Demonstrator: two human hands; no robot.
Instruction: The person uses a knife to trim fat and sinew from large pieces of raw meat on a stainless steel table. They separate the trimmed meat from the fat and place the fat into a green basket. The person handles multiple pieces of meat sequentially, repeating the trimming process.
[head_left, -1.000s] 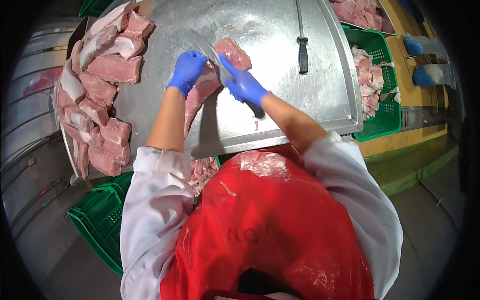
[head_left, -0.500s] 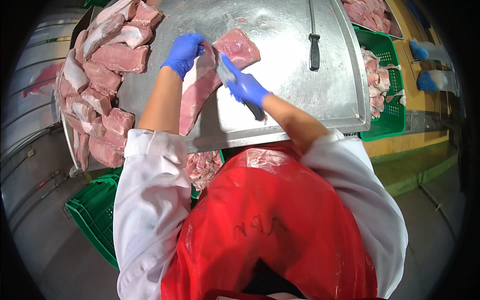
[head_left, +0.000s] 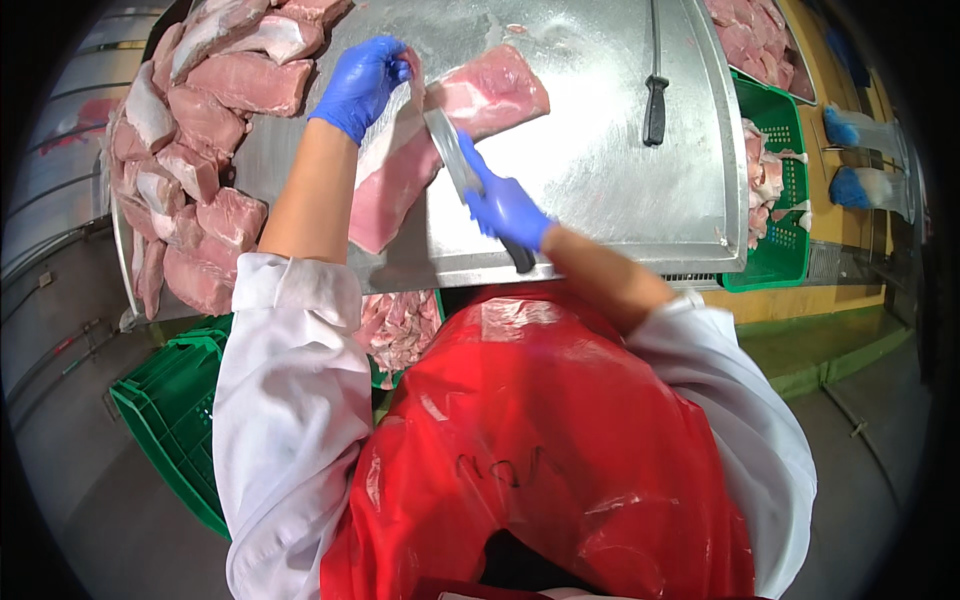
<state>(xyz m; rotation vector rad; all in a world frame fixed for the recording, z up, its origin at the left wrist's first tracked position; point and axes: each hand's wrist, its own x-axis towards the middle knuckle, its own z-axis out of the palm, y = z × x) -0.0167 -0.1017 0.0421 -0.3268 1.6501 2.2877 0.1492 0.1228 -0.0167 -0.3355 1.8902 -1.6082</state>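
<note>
Meat slab (head_left: 395, 190): lying between both grips. Pinching a lifted strip (head_left: 416, 80) tightly in the left hand (head_left: 365, 88), seemingly for tension; wrapping the right hand (head_left: 503, 208) around the knife (head_left: 450, 150), apparently for control.

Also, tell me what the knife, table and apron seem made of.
Knife: blade apparently steel, smooth and shiny; handle black, possibly plastic. Table: metal, likely stainless, with silvery glare and scuffs. Apron: plastic or coated fabric, given its glossy red creases.

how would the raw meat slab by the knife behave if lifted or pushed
The raw meat slab would probably be slippery, given its moist sheen. With no bone showing, it may flop. Lying flat, it seems unlikely to roll.
</note>
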